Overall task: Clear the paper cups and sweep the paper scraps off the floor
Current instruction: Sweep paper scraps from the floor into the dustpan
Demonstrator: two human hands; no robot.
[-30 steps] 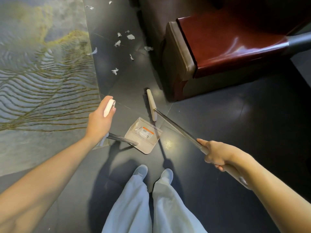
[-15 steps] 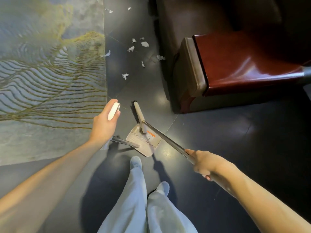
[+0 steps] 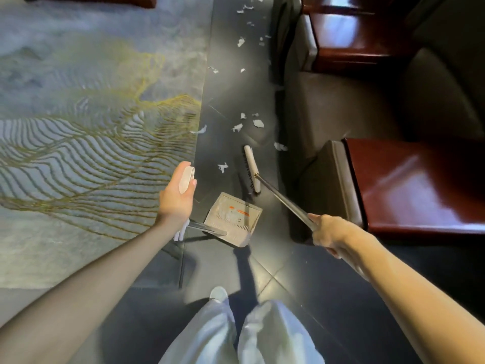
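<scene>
Left hand [image 3: 176,198] curls round the dustpan [image 3: 233,219] handle; right hand [image 3: 333,233] grips the broom [image 3: 275,191] pole. Beyond the brush, paper scraps [image 3: 237,127] litter dark tiles [image 3: 275,279], hemmed between rug [image 3: 91,127] and red-topped seats [image 3: 420,185].

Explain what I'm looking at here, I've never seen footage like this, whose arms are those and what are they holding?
The camera sits on a person's head and looks down, so both bare arms are theirs. The left hand grips the white handle of a long-handled dustpan low by the dark floor. The right hand grips the metal pole of a broom, its head just beyond the pan. White paper scraps lie scattered ahead. A patterned rug is left, a red-brown bench right.
</scene>
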